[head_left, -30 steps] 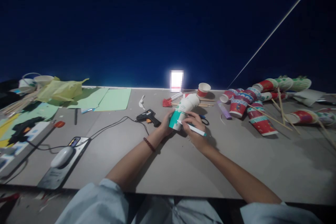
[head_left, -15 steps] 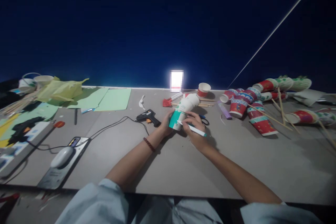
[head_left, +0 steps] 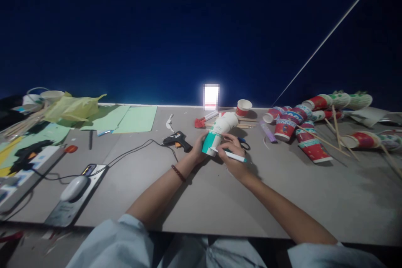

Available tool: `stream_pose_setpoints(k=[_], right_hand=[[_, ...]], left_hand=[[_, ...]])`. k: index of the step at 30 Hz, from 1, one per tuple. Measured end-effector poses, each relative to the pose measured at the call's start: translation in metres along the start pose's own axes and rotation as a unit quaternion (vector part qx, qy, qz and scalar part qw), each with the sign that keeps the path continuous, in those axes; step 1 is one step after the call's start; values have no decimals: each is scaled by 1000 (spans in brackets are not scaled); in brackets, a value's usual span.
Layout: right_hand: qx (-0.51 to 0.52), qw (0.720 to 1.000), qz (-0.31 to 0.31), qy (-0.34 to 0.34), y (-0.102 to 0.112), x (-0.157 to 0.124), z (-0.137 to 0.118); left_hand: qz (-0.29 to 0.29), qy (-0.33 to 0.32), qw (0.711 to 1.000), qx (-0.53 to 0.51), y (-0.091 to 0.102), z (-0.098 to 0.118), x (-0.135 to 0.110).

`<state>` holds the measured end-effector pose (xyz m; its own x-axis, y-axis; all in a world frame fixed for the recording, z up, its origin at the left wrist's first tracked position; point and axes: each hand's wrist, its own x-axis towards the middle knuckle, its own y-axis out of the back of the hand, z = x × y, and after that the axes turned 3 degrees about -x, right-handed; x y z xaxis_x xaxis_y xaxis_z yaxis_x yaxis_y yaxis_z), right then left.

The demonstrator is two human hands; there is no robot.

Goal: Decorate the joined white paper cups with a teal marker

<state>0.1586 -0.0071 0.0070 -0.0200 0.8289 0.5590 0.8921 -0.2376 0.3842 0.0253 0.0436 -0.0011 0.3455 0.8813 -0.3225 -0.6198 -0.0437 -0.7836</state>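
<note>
left hand (head_left: pixel 198 149) is curling round the cup stack's (head_left: pixel 220 127) near end, fingers partly hidden; right hand (head_left: pixel 234 147) is pinching a marker (head_left: pixel 235 157), tip at the green-and-white wall, contact unclear. stack is tilting mid-table (head_left: pixel 216 205) between both hands. colouring is seemingly the step; next stroke is probably calling for steady cups. glue gun (head_left: pixel 176 139) is lying left, lone cup (head_left: pixel 244 111) standing beyond.
</note>
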Motion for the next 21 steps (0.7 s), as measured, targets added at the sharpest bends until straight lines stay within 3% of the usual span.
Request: stream_pose_setpoints(k=[14, 21], right_hand=[[2, 1000, 3, 3, -2, -3, 1], [-8, 1000, -25, 0, -5, -5, -3]], left_hand=[[7, -2, 1000, 4, -1, 1, -1], [7, 6, 1000, -9, -2, 2, 0]])
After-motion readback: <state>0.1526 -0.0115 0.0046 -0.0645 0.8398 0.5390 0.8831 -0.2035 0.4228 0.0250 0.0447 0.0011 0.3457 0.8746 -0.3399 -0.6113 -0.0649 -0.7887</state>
